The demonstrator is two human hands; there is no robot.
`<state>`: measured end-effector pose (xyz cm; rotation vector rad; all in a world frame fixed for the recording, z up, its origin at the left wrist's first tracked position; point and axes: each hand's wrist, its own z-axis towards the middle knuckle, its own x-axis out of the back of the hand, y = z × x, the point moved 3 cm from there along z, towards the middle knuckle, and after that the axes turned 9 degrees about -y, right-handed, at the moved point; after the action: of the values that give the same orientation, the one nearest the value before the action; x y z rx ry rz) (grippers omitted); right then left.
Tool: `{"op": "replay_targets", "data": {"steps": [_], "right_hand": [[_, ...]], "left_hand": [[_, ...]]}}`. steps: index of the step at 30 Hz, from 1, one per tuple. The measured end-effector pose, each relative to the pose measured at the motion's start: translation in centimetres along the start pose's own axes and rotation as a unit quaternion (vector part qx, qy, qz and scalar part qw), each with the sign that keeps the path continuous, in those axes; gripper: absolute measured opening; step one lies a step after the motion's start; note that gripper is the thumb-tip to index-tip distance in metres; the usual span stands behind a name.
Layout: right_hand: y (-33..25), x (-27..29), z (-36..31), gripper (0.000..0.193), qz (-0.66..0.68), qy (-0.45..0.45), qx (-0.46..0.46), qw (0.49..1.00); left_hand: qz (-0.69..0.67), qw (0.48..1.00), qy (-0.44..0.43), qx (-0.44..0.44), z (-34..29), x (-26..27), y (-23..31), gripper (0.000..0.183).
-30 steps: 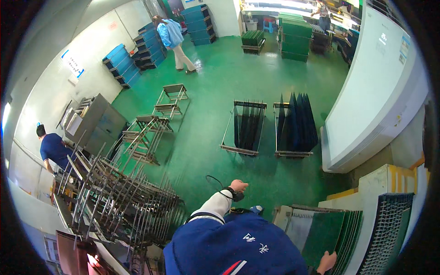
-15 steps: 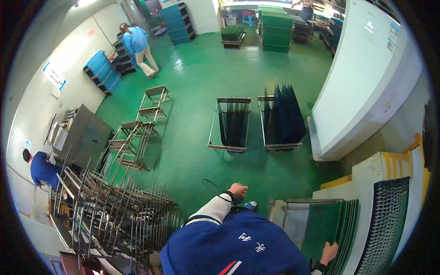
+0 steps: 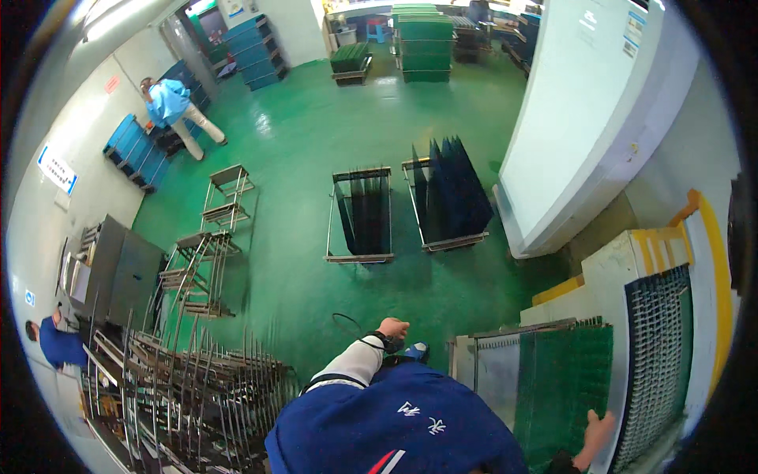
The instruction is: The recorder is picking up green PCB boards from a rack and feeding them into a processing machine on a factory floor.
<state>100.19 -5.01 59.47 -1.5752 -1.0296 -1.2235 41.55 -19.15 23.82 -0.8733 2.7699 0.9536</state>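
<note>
In front of my body, my left hand (image 3: 392, 328) is loosely closed, with nothing visible in it. A dark strap with a thin black cord is on that wrist. My right hand (image 3: 598, 437) is at the lower right, at the right edge of a set of thin green panels (image 3: 562, 379). Its thumb and a finger are apart; whether they press on a panel edge is hard to make out. The panels stand in a metal rack (image 3: 505, 334) with a coiled, comb-like top bar.
Two racks of dark panels (image 3: 367, 213) (image 3: 454, 193) stand on the green floor (image 3: 300, 158). Empty metal frames (image 3: 225, 193) and many upright rods (image 3: 197, 379) are at left. A white cabinet (image 3: 580, 118) stands right. A person in light blue (image 3: 170, 103) and another in dark blue (image 3: 59, 344) are farther off.
My right hand has moved right along the rack, and the green panels now spread wider there. The view has shifted, moving the room leftward. The person in light blue now leans by the blue crates.
</note>
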Motion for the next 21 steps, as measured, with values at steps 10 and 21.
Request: {"op": "replay_targets", "data": {"steps": [10,21], "right_hand": [[6.1,6.5,-7.5,0.035,0.490,0.119,-0.067,0.861],[9.5,1.6,-6.6,0.032,0.873,0.214,-0.070,0.433]], "left_hand": [[0.005,0.988,-0.150,0.019,1.0,-4.2,0.9,0.017],[0.109,0.987,-0.118,0.024,0.3,-3.8,0.7,0.017]]}}
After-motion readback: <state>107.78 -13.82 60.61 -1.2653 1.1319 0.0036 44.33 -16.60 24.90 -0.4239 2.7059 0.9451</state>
